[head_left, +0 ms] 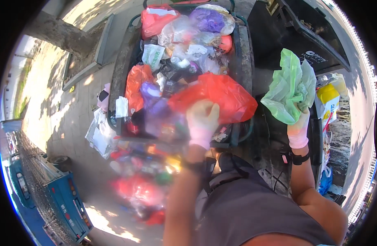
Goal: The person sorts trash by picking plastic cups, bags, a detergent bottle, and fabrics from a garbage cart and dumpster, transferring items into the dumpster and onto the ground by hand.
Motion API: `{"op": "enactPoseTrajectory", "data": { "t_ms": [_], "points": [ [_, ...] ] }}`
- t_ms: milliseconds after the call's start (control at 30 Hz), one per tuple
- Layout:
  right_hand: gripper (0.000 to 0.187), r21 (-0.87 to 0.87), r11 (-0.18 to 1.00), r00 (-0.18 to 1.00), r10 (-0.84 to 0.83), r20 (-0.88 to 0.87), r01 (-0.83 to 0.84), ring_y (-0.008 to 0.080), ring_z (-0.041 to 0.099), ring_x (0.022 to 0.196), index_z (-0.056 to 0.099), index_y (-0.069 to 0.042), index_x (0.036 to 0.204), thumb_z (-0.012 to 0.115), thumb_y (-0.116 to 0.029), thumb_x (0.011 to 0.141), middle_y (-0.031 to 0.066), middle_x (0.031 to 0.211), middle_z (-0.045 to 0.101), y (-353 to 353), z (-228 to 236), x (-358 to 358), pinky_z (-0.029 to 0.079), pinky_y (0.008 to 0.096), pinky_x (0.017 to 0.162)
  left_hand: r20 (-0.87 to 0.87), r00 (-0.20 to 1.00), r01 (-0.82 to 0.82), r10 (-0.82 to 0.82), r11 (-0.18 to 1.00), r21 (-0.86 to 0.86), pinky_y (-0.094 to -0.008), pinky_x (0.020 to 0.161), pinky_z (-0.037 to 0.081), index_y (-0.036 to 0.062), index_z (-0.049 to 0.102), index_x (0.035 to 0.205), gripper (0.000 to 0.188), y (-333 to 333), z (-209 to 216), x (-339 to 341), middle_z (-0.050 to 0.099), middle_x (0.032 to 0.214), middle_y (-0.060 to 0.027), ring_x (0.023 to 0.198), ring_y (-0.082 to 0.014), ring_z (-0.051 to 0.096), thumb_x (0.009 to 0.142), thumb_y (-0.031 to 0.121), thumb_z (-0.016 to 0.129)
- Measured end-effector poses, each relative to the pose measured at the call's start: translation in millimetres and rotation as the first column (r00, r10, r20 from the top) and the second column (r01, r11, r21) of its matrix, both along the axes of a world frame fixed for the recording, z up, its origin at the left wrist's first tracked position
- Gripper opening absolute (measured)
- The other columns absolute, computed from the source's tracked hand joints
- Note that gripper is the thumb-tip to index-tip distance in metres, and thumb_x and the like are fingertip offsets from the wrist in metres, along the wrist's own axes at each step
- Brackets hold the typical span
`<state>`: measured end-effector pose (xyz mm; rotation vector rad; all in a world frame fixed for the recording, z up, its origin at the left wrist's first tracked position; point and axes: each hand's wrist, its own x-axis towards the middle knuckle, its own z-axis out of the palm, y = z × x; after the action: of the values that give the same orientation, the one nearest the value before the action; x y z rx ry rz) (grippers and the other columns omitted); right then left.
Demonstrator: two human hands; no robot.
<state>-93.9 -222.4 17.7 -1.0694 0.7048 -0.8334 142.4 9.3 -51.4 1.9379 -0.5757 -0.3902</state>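
My left hand (pixel 203 121), in a pale glove with a pink cuff, is over the near end of a trash-filled cart (pixel 244 61). Its fingers look curled into a red plastic bag (pixel 231 94) that spreads out to both sides, partly blurred by motion. Off to the right, my right hand (pixel 299 129), gloved the same way, is closed round the bottom of a crumpled light green plastic bag (pixel 289 88) and holds it up. Under the red bag, a purple bag (pixel 151 92) and an orange-red bag (pixel 139 80) lie among mixed rubbish.
More rubbish bags (pixel 141 190) lie blurred on the ground by my left forearm. A black bin (pixel 297 37) stands at the far right, with a yellow and white package (pixel 328 98) nearer. A tree trunk (pixel 59 33) rises far left; a blue truck (pixel 69 205) is parked near left.
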Motion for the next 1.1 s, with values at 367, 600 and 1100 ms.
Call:
{"op": "enactPoseTrajectory", "data": {
  "t_ms": [367, 600, 1100],
  "points": [
    [0.036, -0.23, 0.279, 0.362, 0.738, -0.569, -0.932, 0.0146, 0.068, 0.095, 0.069, -0.003, 0.122, 0.079, -0.014, 0.089, 0.0089, 0.11, 0.076, -21.8, 30.0, 140.8, 0.056, 0.0327, 0.084, 0.692, 0.583, 0.546, -0.425, 0.836, 0.053, -0.0412, 0.079, 0.058, 0.0123, 0.068, 0.102, 0.017, -46.9, 33.9, -94.2, 0.067, 0.101, -0.0083, 0.096, -0.0267, 0.071, 0.085, 0.009, 0.068],
    [0.045, 0.475, -0.091, -0.384, -0.464, -0.798, -0.875, 0.0359, 0.071, 0.116, 0.068, -0.006, 0.131, 0.073, -0.024, 0.09, 0.0175, 0.126, 0.073, -35.4, -65.8, 145.8, 0.056, 0.0441, 0.097, 0.337, 0.48, 0.702, -0.81, 0.585, 0.406, -0.0435, 0.065, 0.057, 0.0141, 0.065, 0.108, 0.026, -49.7, 70.5, -72.3, 0.066, 0.1, -0.0063, 0.083, -0.0268, 0.072, 0.082, 0.012, 0.068],
    [0.04, -0.377, 0.382, 0.353, -0.135, -0.926, -0.844, 0.0337, 0.067, 0.123, 0.068, -0.011, 0.129, 0.07, -0.034, 0.096, 0.0122, 0.134, 0.07, -81.3, -34.8, 212.2, 0.053, 0.0432, 0.102, 0.668, 0.366, 0.448, -0.648, 0.752, 0.484, -0.0457, 0.1, 0.046, 0.0132, 0.073, 0.1, 0.015, -80.0, 84.9, -11.2, 0.065, 0.091, -0.0028, 0.092, -0.0224, 0.066, 0.089, 0.018, 0.064]
  ]
}}
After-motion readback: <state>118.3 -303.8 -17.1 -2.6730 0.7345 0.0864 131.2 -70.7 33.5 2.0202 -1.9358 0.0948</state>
